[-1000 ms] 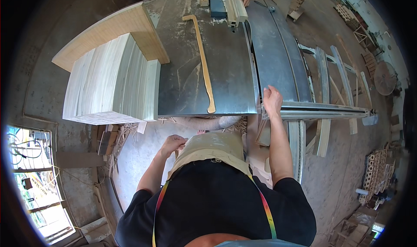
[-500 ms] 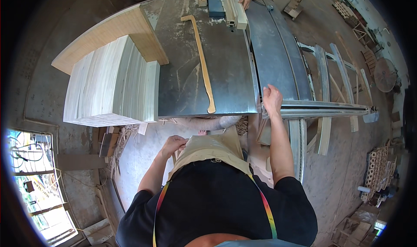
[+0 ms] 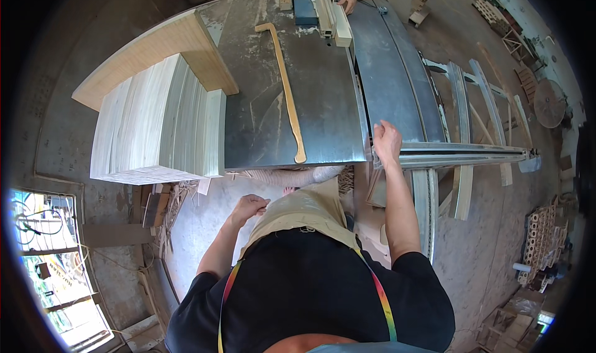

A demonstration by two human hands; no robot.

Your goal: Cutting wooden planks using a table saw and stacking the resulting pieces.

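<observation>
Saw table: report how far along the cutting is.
Done: a stack of thin boards stands on the saw table. In hand: right hand rests on the table's near edge; left hand hangs empty below it. Left: the long push stick lies untouched.

One push stick (image 3: pixel 287 86), one board stack (image 3: pixel 158 129), one saw table (image 3: pixel 323 105) (three hands visible).

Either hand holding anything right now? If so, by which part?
The left hand holds nothing; it hangs free below the table edge. The right hand rests on the near end of the metal rail by the saw table; a closed grip cannot be told.
</observation>
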